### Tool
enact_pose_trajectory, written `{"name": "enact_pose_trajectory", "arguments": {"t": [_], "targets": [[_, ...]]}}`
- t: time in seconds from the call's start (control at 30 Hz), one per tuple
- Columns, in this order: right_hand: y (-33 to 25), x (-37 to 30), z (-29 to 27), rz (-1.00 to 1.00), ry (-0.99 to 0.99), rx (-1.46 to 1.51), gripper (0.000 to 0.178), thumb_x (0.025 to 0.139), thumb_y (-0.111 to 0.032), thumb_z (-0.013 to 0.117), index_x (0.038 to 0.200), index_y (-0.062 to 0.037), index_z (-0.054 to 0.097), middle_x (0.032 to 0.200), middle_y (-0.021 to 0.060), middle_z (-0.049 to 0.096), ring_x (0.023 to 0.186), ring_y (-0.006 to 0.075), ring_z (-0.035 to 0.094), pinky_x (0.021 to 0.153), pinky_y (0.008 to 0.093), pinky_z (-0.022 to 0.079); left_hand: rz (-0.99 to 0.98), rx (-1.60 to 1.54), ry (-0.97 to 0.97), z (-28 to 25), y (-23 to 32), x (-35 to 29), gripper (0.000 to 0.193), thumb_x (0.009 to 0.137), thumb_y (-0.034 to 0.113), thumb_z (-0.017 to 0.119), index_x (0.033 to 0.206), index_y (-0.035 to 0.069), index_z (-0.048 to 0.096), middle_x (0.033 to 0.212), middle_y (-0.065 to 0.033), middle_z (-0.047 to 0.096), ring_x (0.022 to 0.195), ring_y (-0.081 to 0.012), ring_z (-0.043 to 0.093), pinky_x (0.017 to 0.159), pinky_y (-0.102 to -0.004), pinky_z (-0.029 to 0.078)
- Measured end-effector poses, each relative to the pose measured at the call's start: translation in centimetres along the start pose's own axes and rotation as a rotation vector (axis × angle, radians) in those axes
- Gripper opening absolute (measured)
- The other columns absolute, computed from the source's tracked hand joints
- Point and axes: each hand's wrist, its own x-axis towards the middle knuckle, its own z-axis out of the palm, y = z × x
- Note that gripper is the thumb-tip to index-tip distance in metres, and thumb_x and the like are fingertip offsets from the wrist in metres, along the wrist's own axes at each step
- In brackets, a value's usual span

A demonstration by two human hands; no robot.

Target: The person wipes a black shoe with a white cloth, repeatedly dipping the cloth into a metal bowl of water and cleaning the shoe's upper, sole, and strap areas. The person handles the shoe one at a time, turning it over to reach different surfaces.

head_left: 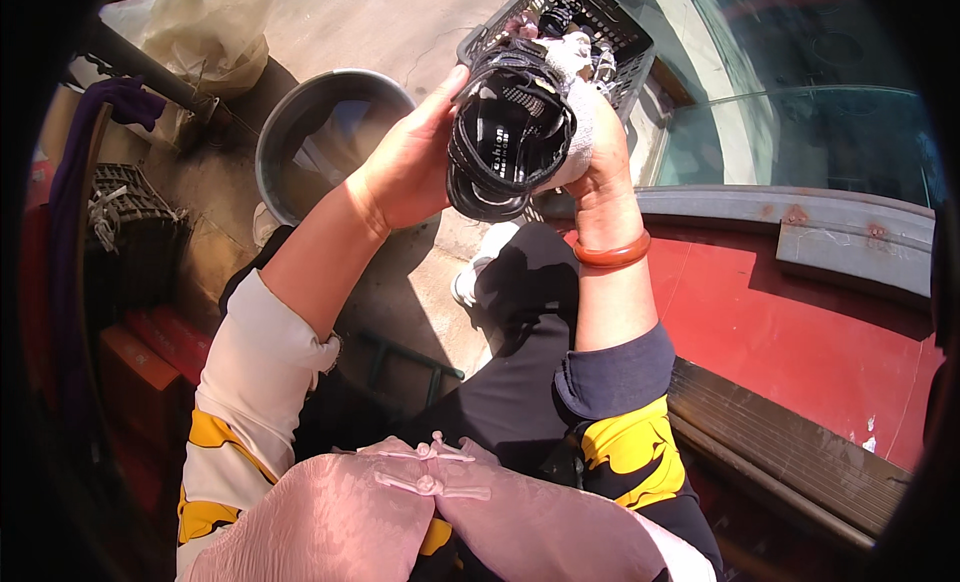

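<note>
A black lace-up shoe [497, 142] is held up at the top middle, its opening and printed insole facing me. My left hand [420, 157] closes on the shoe's left side, thumb stretched along the edge. On the other side my right hand [607, 152] supports it, with most of its fingers hidden. White knobbly material [582, 132] lies between the right palm and the shoe; whether it is a cloth or a glove I cannot make out. Behind the shoe stands a dark plastic crate [632, 44] with several shoes in it.
A grey basin [268, 167] with liquid stands on the floor at the left. Beyond it lie a translucent plastic bag [215, 42], a purple cloth [75, 192] and a dark basket [135, 247]. A red surface [770, 327] and a glass pane [800, 132] are at the right.
</note>
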Motion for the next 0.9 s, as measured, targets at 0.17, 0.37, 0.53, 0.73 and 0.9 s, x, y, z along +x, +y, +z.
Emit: {"name": "enact_pose_trajectory", "arguments": {"t": [0.17,0.37,0.53,0.73,0.9], "targets": [[-0.4,0.5,0.3,-0.073,0.224,-0.354,0.045,0.102,-0.044,0.046,0.111,-0.0027,0.061,0.089,0.0013,0.062,0.074,0.0094,0.056,0.064,0.0242,0.046,-0.052,-0.295,-0.091,-3.4,0.9,0.8,0.043,0.096,0.041,0.056,0.121,0.007,0.059,0.11,-0.0128,0.068,0.094,-0.0278,0.069,0.082,-0.0486,0.059],[-1.7,0.2,-0.5,-0.243,0.319,-0.339,0.035,0.103,-0.033,0.045,0.124,-0.0044,0.045,0.093,0.0036,0.063,0.077,0.0087,0.062,0.068,0.0218,0.051,0.119,-0.25,-0.092,-4.0,2.3,1.6,0.048,0.105,0.034,0.033,0.13,-0.003,0.051,0.12,-0.0231,0.06,0.104,-0.0407,0.063,0.094,-0.0487,0.055],[-2.4,-0.3,-0.3,-0.272,0.167,-0.293,0.041,0.105,-0.034,0.038,0.122,-0.0013,0.056,0.113,0.0102,0.064,0.094,0.0159,0.065,0.079,0.0272,0.053,0.173,-0.136,0.002,-3.6,2.7,1.2,0.054,0.104,0.041,0.031,0.132,-0.002,0.049,0.121,-0.0247,0.059,0.108,-0.0434,0.061,0.096,-0.0531,0.052],[-2.7,-0.1,-2.2,-0.189,-0.137,0.328,0.049,0.104,-0.037,0.033,0.131,-0.0014,0.052,0.128,0.0131,0.059,0.115,0.0265,0.058,0.099,0.0391,0.047,0.189,-0.101,-0.02,-4.0,3.2,0.9,0.053,0.103,0.041,0.035,0.13,-0.001,0.051,0.118,-0.023,0.061,0.106,-0.0418,0.063,0.095,-0.0538,0.053],[-3.7,0.1,-2.2,-0.492,-0.156,-0.086,0.043,0.098,-0.017,0.049,0.135,0.0046,0.044,0.13,0.0166,0.057,0.114,0.0264,0.059,0.1,0.0353,0.046,0.236,-0.137,0.039,-3.4,3.8,1.2,0.057,0.105,0.042,0.024,0.129,-0.002,0.05,0.117,-0.0242,0.061,0.102,-0.0388,0.065,0.09,-0.0511,0.056]]}}
